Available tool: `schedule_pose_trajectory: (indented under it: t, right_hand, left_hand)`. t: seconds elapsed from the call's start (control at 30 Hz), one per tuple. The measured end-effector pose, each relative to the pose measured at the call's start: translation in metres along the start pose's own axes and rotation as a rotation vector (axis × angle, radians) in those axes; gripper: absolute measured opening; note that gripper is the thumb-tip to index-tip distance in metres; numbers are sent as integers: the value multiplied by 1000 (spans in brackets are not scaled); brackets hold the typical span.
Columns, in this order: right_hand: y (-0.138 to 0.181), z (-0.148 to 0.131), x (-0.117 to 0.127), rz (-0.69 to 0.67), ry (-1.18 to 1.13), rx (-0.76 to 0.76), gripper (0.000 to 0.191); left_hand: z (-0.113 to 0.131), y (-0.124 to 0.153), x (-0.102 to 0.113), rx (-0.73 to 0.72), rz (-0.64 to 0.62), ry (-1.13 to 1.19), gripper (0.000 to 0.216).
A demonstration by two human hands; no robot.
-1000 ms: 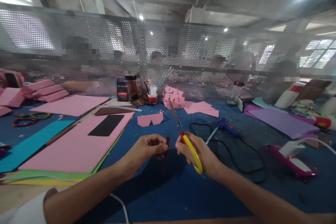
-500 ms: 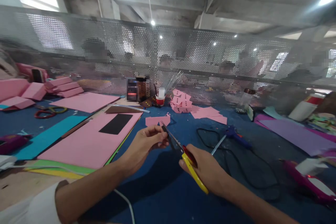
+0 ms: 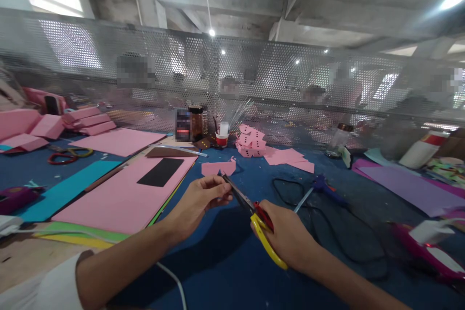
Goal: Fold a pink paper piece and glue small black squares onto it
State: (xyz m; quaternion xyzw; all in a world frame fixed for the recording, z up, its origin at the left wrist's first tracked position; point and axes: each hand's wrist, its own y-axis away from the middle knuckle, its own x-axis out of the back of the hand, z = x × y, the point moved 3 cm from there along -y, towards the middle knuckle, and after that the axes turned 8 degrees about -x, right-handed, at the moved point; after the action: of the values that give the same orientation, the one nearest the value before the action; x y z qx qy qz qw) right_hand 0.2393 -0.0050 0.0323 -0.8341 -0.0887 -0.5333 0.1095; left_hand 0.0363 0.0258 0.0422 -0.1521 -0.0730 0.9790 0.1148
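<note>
Head view shows your left hand point(image 3: 198, 202) with its fingers point(image 3: 218, 193) pinched together on something too small and dark to make out, just where the blade tips meet them. Your right hand point(image 3: 286, 237) is clenched through the handles of the yellow-and-red-handled metal scissors point(image 3: 254, 213), whose blades slant up and left toward the left fingertips; you cannot tell how far the blades are parted. Both hands hover above the blue felt-covered surface point(image 3: 232, 261).

Just beyond the left hand lies one large pink paper sheet point(image 3: 119, 198) carrying one black paper rectangle point(image 3: 160, 172), stacked on green and yellow sheets. One notched pink paper piece point(image 3: 218, 167) lies ahead of the fingers. To the right, one blue hot-glue gun point(image 3: 321, 185) rests beside its looped black cord point(image 3: 327, 223).

At the far edge, one small red-rimmed cup point(image 3: 221, 138) holds a white cylinder, and clear thin sticks fan up beside it. One dark brown jar point(image 3: 196, 123) stands left of it; its contents are not readable. One pile of dotted pink paper cut-outs point(image 3: 250, 143) sits right of the cup.
</note>
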Motion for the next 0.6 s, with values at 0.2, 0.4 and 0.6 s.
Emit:
schedule_pose_trajectory:
  t: [0.2, 0.4, 0.6]
  right_hand:
    - [0, 0, 0, 11, 34, 3, 14]
    - [1, 0, 1, 74, 85, 4, 16]
    - [1, 0, 3, 103, 104, 12, 18]
  left_hand:
    - [0, 0, 0, 9, 7, -34, 15]
    - [0, -1, 1, 17, 4, -40, 15]
    - [1, 0, 0, 11, 5, -49, 15]
